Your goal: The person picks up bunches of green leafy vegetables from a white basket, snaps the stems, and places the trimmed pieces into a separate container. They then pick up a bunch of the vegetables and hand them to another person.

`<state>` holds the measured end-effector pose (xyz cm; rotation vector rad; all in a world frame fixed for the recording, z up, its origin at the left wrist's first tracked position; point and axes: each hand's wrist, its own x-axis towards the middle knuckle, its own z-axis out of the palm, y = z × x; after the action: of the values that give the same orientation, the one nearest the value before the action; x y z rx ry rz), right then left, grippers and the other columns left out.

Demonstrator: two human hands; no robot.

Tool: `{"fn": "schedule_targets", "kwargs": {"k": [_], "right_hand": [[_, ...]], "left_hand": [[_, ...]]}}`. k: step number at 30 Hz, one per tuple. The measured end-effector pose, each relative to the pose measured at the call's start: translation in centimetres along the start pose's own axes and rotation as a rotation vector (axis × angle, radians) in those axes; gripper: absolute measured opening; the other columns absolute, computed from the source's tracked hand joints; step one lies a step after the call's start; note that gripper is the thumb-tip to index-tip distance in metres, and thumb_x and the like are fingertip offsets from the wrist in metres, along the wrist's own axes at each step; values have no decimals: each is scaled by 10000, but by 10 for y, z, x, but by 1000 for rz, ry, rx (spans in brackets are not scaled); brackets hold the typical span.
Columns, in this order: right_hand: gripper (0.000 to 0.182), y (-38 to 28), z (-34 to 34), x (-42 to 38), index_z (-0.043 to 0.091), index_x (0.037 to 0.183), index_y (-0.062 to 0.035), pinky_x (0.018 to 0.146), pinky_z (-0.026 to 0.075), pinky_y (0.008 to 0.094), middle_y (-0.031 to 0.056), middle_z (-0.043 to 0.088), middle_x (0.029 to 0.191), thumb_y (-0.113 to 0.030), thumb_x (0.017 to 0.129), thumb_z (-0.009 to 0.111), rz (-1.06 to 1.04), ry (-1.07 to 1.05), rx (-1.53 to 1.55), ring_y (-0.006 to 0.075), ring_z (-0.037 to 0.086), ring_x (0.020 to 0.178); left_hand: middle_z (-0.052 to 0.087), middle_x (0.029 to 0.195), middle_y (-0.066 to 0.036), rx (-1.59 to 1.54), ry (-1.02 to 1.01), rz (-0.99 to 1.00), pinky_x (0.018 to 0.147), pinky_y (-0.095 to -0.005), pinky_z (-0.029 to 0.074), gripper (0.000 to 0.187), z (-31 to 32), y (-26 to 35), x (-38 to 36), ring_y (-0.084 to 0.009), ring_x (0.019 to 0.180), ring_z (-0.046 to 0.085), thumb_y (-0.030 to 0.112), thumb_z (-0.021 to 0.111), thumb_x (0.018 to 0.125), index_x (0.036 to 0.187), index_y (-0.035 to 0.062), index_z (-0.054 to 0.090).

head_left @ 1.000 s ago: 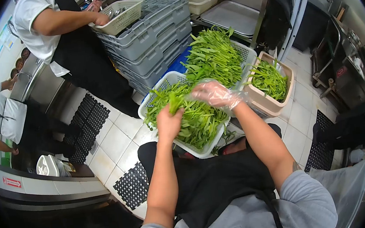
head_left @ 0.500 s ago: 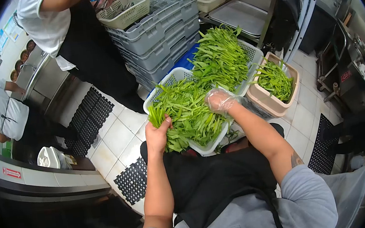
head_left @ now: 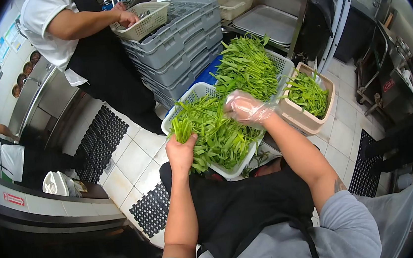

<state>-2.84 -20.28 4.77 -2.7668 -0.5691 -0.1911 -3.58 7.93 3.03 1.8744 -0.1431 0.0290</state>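
My left hand (head_left: 181,154), bare, is wrapped round a bunch of green stems at the near left of a white basket (head_left: 236,172). Leafy greens (head_left: 222,140) heap over that basket. Above its right part is my right hand (head_left: 248,109), in a clear plastic glove, with its fingers curled; what they hold, if anything, cannot be made out. Behind it, more long greens (head_left: 248,68) fill a second light basket (head_left: 284,64). A beige tub (head_left: 330,98) with cut green stems (head_left: 308,94) stands to the right.
Stacked grey racks (head_left: 178,42) stand beyond the baskets, beside a co-worker (head_left: 105,54) reaching into a cream basket (head_left: 147,27) of utensils. Another person (head_left: 5,153) is at far left. Black mats (head_left: 103,139) lie on the tiled floor; a metal tray (head_left: 268,26) is at the back.
My right hand has lifted slightly and moved left over the greens. The near co-worker's hand has come down into the utensil basket. The person at far left has shifted lower.
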Motion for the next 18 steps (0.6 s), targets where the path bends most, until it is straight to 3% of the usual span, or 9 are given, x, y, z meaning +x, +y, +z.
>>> {"fn": "schedule_targets", "kwargs": {"k": [4, 5, 6, 10, 11, 14, 18], "right_hand": [[176, -10, -41, 8, 754, 949, -77, 969, 479, 449, 159, 695, 998, -203, 836, 706, -80, 112, 23, 357, 622, 1023], [159, -15, -53, 8, 757, 933, -71, 904, 491, 442, 134, 697, 921, -151, 797, 778, -146, 168, 12, 348, 637, 972], [149, -15, -57, 11, 756, 928, -69, 899, 494, 442, 135, 697, 912, -129, 792, 769, -153, 193, 22, 348, 641, 960], [151, -14, -64, 10, 756, 922, -65, 884, 507, 446, 139, 707, 916, -75, 774, 727, -122, 276, 6, 354, 655, 948], [154, -9, -61, 10, 756, 926, -66, 884, 509, 450, 141, 710, 923, -76, 776, 722, -87, 260, -26, 356, 657, 949], [185, 9, -48, 1, 753, 936, -80, 871, 509, 477, 163, 704, 926, -123, 776, 671, -41, 281, -32, 389, 644, 945], [195, 21, -33, -16, 758, 947, -57, 887, 514, 471, 173, 717, 949, -143, 787, 687, -24, 281, 81, 382, 662, 955]], "left_hand": [[763, 950, -103, -122, 11, 172, 793, -321, 528, 253, 18, 14, 1, -166, 818, 686, 84, 740, 865, 1092, -22, 708], [762, 947, -103, -157, 14, 209, 795, -318, 526, 257, 27, 15, 2, -163, 819, 684, 91, 742, 869, 1099, -18, 707], [761, 945, -104, -192, 17, 246, 797, -315, 524, 262, 34, 16, 4, -161, 821, 682, 99, 744, 873, 1107, -14, 705], [740, 963, -192, 435, -76, 645, 826, -442, 556, 288, 59, -8, 13, -355, 879, 721, 48, 700, 803, 1089, 23, 710], [721, 971, -237, 480, -194, 558, 832, -523, 543, 302, 62, -9, 9, -439, 903, 686, 77, 678, 775, 1073, 35, 710], [715, 942, -245, 752, -499, 329, 831, -527, 543, 284, 66, -26, 4, -428, 898, 692, 123, 666, 804, 1072, 41, 712], [719, 941, -245, 722, -490, 288, 829, -523, 539, 276, 52, -15, -4, -422, 909, 694, 153, 663, 822, 1067, 35, 708]]}}
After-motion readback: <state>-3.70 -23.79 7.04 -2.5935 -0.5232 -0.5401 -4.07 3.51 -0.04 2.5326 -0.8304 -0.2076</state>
